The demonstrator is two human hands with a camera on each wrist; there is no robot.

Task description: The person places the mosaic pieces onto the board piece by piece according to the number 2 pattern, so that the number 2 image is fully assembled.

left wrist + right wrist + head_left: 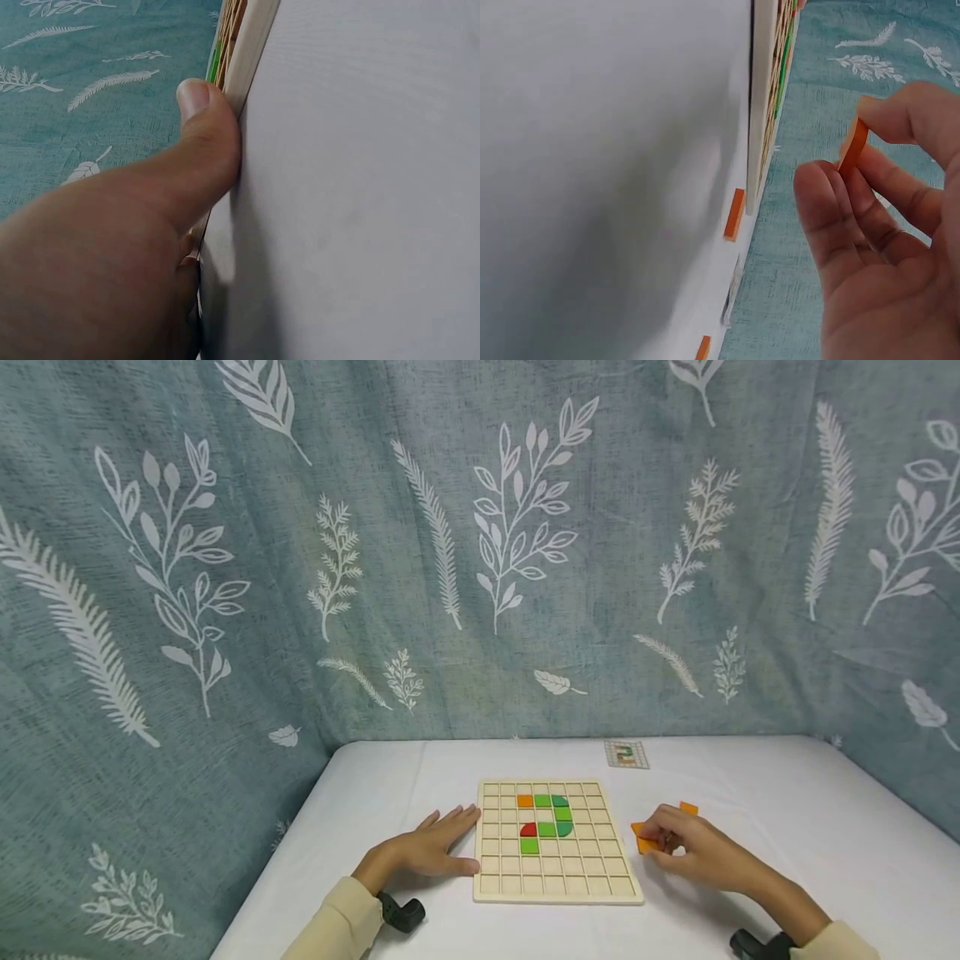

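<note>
A pale wooden grid board lies on the white table, with several coloured tiles set in its cells. Among them are an orange square, green squares, dark green rounded tiles and a red rounded tile. My left hand rests at the board's left edge, fingers straight and spread, thumb against the frame. To the right of the board, my right hand pinches an orange tile between thumb and fingertips, raised off the table. Another orange tile lies on the table near the board's edge.
Beyond the right hand lies one more orange tile. A small card with a printed grid pattern sits behind the board. A leaf-patterned curtain hangs along the table's back and left side.
</note>
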